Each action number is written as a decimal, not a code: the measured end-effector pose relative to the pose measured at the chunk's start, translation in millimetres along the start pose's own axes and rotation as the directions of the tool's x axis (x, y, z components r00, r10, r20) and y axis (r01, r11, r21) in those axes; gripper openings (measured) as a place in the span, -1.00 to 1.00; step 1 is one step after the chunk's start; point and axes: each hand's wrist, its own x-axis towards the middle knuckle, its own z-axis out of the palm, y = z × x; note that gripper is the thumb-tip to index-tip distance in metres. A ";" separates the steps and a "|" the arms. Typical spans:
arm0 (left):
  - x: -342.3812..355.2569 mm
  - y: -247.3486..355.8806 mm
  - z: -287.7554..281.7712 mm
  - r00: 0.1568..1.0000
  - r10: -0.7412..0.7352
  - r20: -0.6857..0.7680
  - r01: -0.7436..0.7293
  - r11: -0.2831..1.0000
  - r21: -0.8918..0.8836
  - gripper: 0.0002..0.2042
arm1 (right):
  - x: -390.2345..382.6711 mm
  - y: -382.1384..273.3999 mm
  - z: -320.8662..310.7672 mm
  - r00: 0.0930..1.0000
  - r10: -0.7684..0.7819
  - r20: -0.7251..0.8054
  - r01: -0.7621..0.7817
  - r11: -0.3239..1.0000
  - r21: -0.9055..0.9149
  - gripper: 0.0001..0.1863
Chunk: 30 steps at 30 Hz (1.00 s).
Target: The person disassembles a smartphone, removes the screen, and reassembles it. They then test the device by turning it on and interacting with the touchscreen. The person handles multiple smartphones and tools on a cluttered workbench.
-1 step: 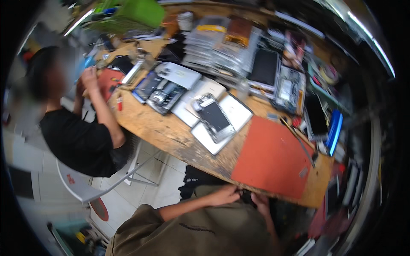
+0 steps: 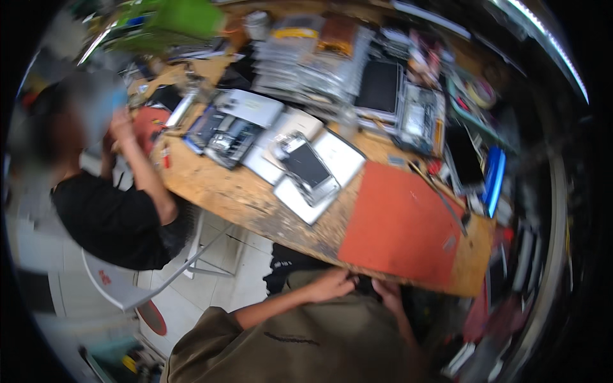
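Note:
My left hand [image 2: 333, 284] is in my lap just below the table's front edge, its fingers curled in. Something dark lies by its fingertips, too blurred to name. Close by on the right, my right hand [image 2: 387, 291] also sits under the edge, its fingers partly hidden. Above both hands, a red-orange mat [image 2: 402, 223] covers the near right part of the wooden table [image 2: 236, 198]. Left of the mat, a phone-like device with a dark screen [image 2: 308, 163] lies on a white panel [image 2: 300, 207].
On the left a co-worker in a black shirt [image 2: 105, 217] sits on a white chair [image 2: 124, 287], both hands raised over the table. Stacked clear plastic trays [image 2: 306, 76], opened devices [image 2: 233, 140], a black tablet [image 2: 380, 86], tweezers-like tools [image 2: 447, 198] and a blue bar [image 2: 494, 182] crowd the table.
The whole view has shifted a little, so the table and its things sit slightly higher and further left. My hands stay close together at the table's edge.

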 end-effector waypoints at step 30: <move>-4.4 29.9 -32.8 0.946 -0.310 0.096 0.322 0.931 -0.170 -0.93 | 7.5 -5.1 16.7 0.947 0.307 -0.093 -0.320 0.917 -0.239 -0.76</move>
